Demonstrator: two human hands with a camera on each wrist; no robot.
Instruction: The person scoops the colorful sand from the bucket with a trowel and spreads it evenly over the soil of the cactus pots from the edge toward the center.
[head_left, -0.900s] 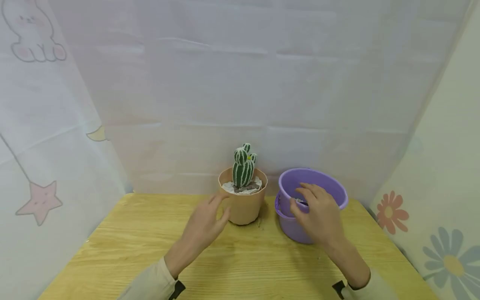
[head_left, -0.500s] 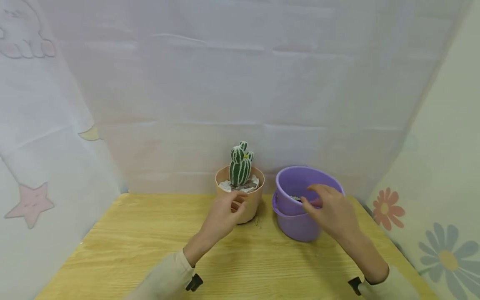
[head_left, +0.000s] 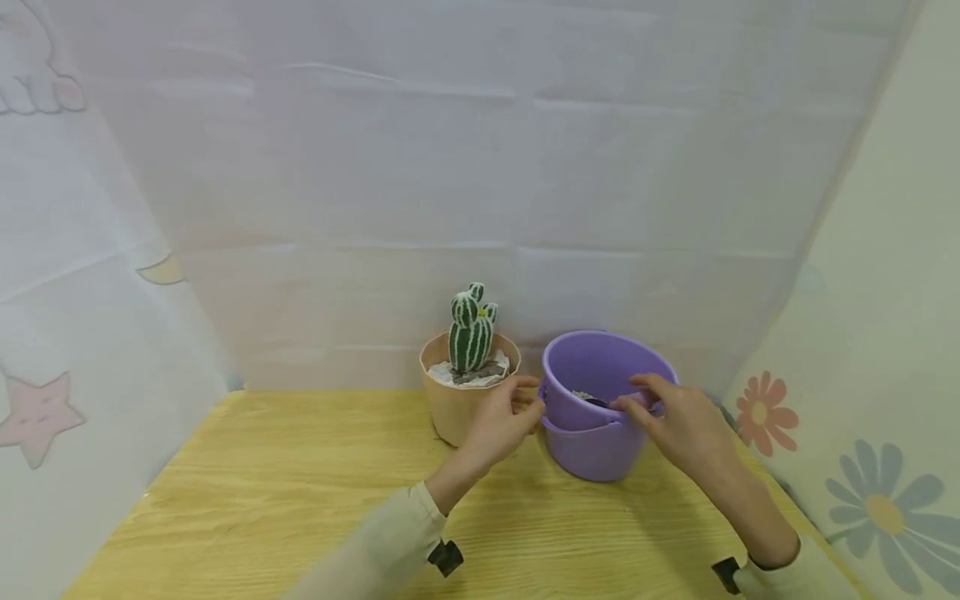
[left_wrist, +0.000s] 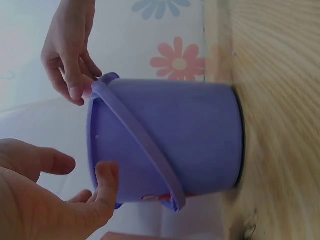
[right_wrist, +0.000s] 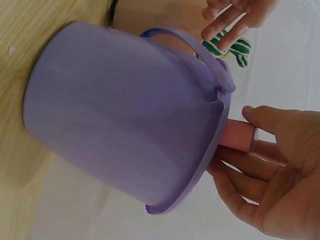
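Note:
A purple bucket with a lowered handle stands on the table. A short pink tool handle sticks out over its rim, and a dark part of that tool shows inside. Around the pink handle my right hand is loosely spread, thumb on one side and fingers on the other, near the rim. My left hand hovers left of the bucket with relaxed, slightly bent fingers and holds nothing. Behind it is a tan pot with a green-and-white striped cactus.
White crumpled filling surrounds the cactus base. Some pale granular stuff lies in the bucket. The wooden table ends at a pale cloth backdrop, close behind pot and bucket.
My left hand has moved right, from the pot's left side to beside the bucket. My right hand has shifted right along the bucket's rim, with the pink handle now showing between its fingers.

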